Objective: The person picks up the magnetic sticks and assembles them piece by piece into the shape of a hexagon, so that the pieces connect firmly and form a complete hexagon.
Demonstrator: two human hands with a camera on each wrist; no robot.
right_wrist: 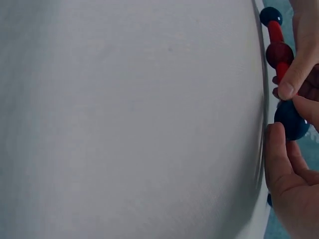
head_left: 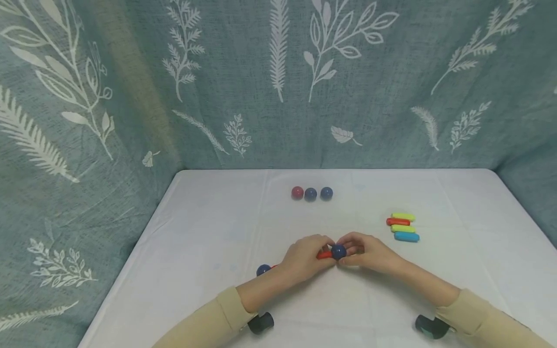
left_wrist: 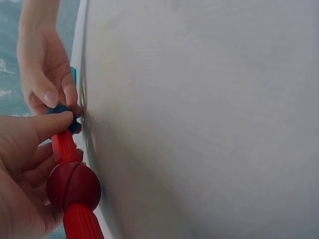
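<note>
Both hands meet above the table around a chain of red rods and balls. My left hand (head_left: 304,256) grips the red rod (left_wrist: 65,147) beside the end ball, its thumb lying by the joint. My right hand (head_left: 372,252) pinches the blue ball (head_left: 338,251) at that rod's end between thumb and fingers. In the left wrist view a dark red ball (left_wrist: 74,187) joins this rod to a second red rod (left_wrist: 82,222). Another blue ball (right_wrist: 271,16) caps the chain's far end. In the head view the left forearm hides the chain's middle.
Toward the back of the white table (head_left: 209,217) sit a loose red ball (head_left: 297,193) and two blue balls (head_left: 311,194). Right of the hands lie two yellow-green rods (head_left: 403,228), a red rod (head_left: 398,222) and a blue rod (head_left: 406,237). A patterned curtain (head_left: 243,63) hangs behind.
</note>
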